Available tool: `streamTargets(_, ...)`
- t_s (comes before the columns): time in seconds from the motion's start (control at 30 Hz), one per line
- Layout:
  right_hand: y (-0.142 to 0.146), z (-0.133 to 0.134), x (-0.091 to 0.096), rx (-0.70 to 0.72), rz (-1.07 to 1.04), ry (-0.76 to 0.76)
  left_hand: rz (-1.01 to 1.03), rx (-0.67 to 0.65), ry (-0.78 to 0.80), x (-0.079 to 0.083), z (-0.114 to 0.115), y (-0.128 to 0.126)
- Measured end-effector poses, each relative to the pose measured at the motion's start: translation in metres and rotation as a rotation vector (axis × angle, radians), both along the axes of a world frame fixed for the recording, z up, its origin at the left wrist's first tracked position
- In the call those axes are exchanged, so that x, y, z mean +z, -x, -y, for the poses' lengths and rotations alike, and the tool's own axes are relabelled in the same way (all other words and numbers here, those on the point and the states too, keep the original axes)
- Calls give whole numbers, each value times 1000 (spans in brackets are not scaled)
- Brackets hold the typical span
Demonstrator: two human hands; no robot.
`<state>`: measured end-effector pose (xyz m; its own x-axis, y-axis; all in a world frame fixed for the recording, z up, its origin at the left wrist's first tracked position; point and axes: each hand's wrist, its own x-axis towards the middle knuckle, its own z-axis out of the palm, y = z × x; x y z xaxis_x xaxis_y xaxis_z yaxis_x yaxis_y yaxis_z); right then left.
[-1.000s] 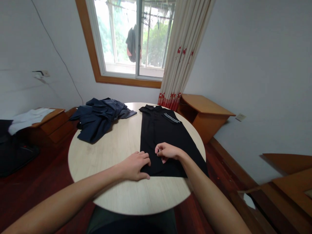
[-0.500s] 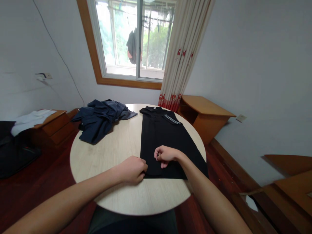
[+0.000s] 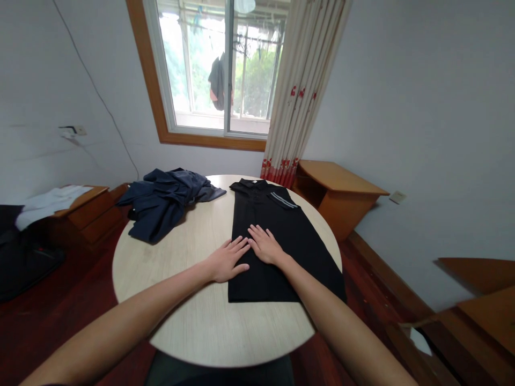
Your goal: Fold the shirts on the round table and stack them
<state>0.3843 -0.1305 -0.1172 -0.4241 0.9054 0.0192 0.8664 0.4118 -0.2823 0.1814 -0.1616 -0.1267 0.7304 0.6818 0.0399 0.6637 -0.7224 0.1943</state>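
A black polo shirt (image 3: 277,279) lies spread on the right half of the round table (image 3: 181,332), its collar at the far end. One short sleeve, with pale stripes at its cuff, rests folded over the shirt near the top. My left hand (image 3: 228,259) lies flat across the shirt's left edge, fingers spread, partly on the tabletop. Just to its right, my right hand (image 3: 265,245) rests flat on the fabric with the fingers stretched out. The fingertips of the two hands nearly meet. Neither hand grips anything.
A heap of dark blue clothing (image 3: 161,201) sits at the table's far left. Beyond the table are a window and a patterned curtain (image 3: 298,96). A wooden cabinet (image 3: 338,198) stands behind at right, and a low wooden drawer unit (image 3: 94,214) at left.
Both hands have opened out from curled fingers and moved farther up the shirt. My left hand has left the shirt's lower left corner, which now lies flat.
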Motion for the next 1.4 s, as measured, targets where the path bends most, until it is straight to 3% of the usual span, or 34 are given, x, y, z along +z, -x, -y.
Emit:
streamTargets(0.13,-3,9,-2,26,37,45,-39,14,-4,0,16,1)
streamTargets(0.33,0,29,36,155,6,90,-105,-29,-12,6,73,5)
streamTargets(0.43,4,20,44,129,-46,9,-110,-101,-16,22,78,5)
streamTargets(0.5,7,5,40,106,-81,-92,-90,-128,-3,36,58,4)
streamTargets(0.57,9,-13,29,119,-98,-160,-61,-83,-3,46,20,4)
streamTargets(0.77,6,-57,7,202,-57,-164,22,379,-92,38,-115,18)
streamTargets(0.9,0,-65,0,208,-120,-184,56,604,-137,36,-179,26)
streamTargets(1.03,-3,-63,-6,198,-198,-166,-33,709,-158,43,-226,28)
streamTargets(1.17,-4,-62,-2,200,-227,-127,-130,666,-136,52,-264,24)
streamTargets(1.4,-4,-64,2,192,-264,-79,-121,678,-154,54,-305,-11)
